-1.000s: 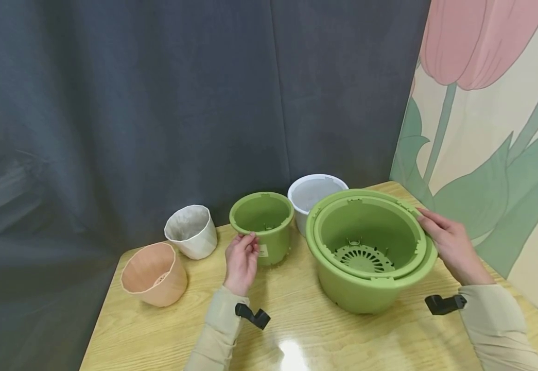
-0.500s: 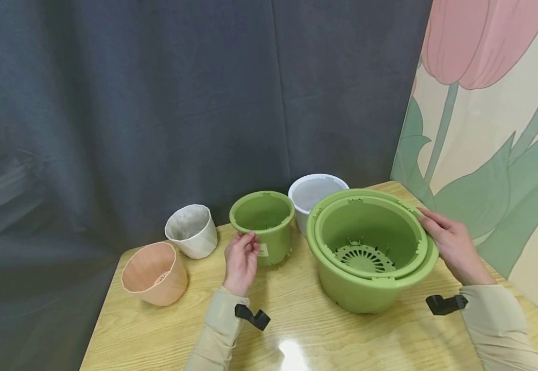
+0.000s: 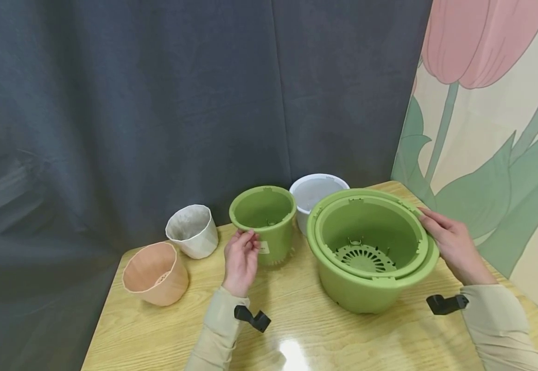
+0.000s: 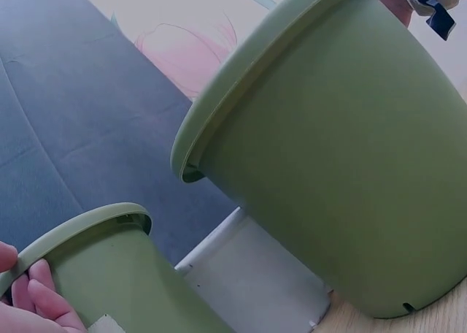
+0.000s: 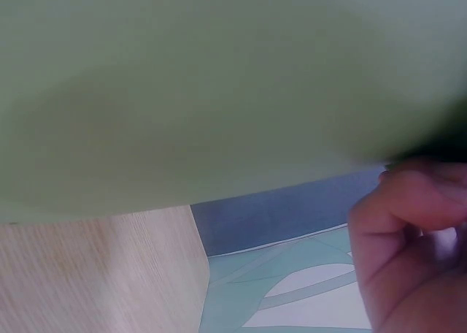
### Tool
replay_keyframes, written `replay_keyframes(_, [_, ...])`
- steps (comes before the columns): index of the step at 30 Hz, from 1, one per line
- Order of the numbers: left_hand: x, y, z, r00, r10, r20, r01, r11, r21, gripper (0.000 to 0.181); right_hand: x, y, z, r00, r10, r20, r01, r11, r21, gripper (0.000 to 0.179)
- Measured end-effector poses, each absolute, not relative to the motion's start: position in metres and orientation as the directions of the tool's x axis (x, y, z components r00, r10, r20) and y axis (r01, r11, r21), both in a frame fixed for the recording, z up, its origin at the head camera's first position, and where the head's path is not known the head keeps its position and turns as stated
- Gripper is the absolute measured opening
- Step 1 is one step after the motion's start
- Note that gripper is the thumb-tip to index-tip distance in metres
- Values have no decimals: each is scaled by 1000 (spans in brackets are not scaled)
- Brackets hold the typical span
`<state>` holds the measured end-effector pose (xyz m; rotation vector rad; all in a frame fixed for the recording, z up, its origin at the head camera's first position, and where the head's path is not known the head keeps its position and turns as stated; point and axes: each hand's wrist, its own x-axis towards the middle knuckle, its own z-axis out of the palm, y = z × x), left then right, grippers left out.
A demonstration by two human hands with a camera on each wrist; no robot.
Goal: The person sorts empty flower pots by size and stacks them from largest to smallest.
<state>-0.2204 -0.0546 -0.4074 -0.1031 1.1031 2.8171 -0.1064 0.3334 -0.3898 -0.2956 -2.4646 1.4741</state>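
My left hand [image 3: 241,263] pinches the near rim of a smaller green plastic flower pot [image 3: 277,242], which bears a white label. In the left wrist view, curled fingers [image 4: 44,300] show under that rim. My right hand [image 3: 456,250] grips the right rim of a large green flower pot [image 3: 357,299]. Nested inside it sits another green pot [image 3: 366,219] with a slotted bottom. The large pot's wall [image 5: 182,114] fills most of the right wrist view, with the right thumb and fingers at its edge. Whether the smaller pot's base touches the table cannot be told.
A white round pot [image 3: 319,190] stands behind the large one, partly hidden. To the left are a pale faceted pot [image 3: 199,239] and a peach one [image 3: 167,286]. Behind the wooden table [image 3: 296,330] hangs a dark curtain [image 3: 180,103]; a tulip-painted wall [image 3: 482,144] is at the right.
The smaller green pot's rim has risen slightly in my left hand during the last half second. The right hand and the large pot have barely moved.
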Motion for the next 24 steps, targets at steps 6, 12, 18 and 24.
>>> replay_keyframes(6, [-218,-53,-403,-991,92,-100,-135,-750,648,14,-105,332,-389,-948,299,107,48,470,-882,62])
replay_keyframes(12, [-215,-53,-399,-991,100,-86,-132,-753,644,14,-105,332,-389,-947,297,120,39,479,-877,60])
replay_keyframes(18, [-212,-54,-394,-991,106,-76,-130,-771,624,15,-105,332,-389,-948,301,105,59,490,-870,61])
replay_keyframes(24, [-211,-53,-392,-990,126,-57,-135,-786,603,16,-106,332,-389,-947,306,100,69,496,-865,61])
